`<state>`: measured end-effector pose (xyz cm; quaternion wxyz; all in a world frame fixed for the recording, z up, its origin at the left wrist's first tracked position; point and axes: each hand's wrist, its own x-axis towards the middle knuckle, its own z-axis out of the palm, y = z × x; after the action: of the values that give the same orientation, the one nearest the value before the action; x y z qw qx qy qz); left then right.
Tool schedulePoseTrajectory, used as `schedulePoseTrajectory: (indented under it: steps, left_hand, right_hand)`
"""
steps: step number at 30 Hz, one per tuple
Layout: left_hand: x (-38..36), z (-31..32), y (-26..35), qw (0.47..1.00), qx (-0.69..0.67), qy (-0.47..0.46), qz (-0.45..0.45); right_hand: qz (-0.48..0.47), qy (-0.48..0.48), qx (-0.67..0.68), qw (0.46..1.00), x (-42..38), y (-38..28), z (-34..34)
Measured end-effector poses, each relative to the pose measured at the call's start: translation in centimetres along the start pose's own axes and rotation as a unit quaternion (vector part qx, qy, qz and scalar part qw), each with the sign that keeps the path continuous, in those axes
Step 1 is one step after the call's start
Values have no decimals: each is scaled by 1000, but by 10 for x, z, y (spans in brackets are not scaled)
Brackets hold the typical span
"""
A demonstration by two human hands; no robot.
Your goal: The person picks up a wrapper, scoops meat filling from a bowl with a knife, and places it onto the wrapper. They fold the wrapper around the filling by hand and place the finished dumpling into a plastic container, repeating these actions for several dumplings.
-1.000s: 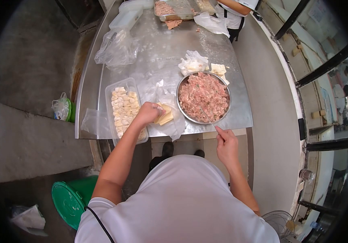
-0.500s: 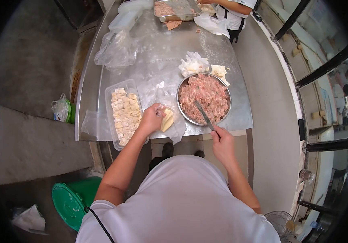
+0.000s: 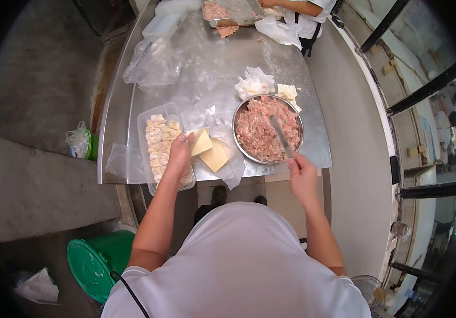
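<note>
One left hand (image 3: 180,153) and one right hand (image 3: 303,175) are working at one steel table (image 3: 212,69).
One flat-bladed tool (image 3: 281,135) is being gripped, and two lots of yellow wrappers (image 3: 214,156) are showing, one in hand and one lying down. One round bowl (image 3: 245,152) is holding one heap of minced meat (image 3: 259,124); one clear tub (image 3: 169,111) is holding folded dumplings (image 3: 159,143), too small and crowded to count exactly. One metal tray (image 3: 233,22) and one co-worker (image 3: 309,24) are appearing beyond. Two green buckets (image 3: 87,270) and two dark shoes (image 3: 219,196) are showing below.
</note>
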<state>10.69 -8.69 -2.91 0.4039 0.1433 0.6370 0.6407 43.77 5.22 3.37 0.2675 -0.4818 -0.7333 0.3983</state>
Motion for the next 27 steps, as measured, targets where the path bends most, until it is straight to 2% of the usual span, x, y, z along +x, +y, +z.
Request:
schedulePoseTrajectory:
  steps: [2, 5, 8, 9, 11, 13, 15, 17, 18, 19, 22, 25, 27]
  left_hand:
    - [-2, 3, 3, 996, 83, 18, 41]
    - [-13, 18, 19, 998, -46, 11, 49]
    - [-18, 28, 22, 973, -229, 0, -26]
    - [-21, 33, 23, 969, -245, 0, -40]
    - [-29, 44, 24, 959, -274, -1, -65]
    - [-40, 58, 21, 971, -233, -31, -37]
    - [-52, 68, 16, 977, -204, -65, -16]
    - [-58, 67, 12, 979, -197, -46, -3]
    - [-58, 64, 10, 980, -194, -35, 4]
    - [-51, 56, 7, 960, -281, 7, 7]
    - [-51, 21, 27, 948, -302, 84, 51]
    - [-46, -31, 35, 925, -363, 95, 61]
    - [-45, -51, 38, 907, -404, 109, 55]
  right_hand:
    - [-19, 27, -2, 999, 8, 4, -14]
    - [8, 15, -4, 1000, 9, -17, -30]
    - [20, -31, 59, 998, 9, -11, -11]
    - [18, -48, 90, 995, 8, -8, -1]
    - [79, -127, 132, 980, 5, -42, 16]
    - [50, -158, 203, 965, 11, -41, 55]
    - [43, -176, 199, 963, 20, -54, 83]
    - [41, -180, 188, 965, 26, -60, 99]
    - [43, -174, 178, 968, 28, -62, 105]
    - [46, -169, 168, 970, 30, -64, 111]
    - [36, -189, 145, 971, 29, -69, 113]
    - [35, -221, 135, 965, 30, -88, 118]
    - [41, -250, 179, 951, 33, -92, 130]
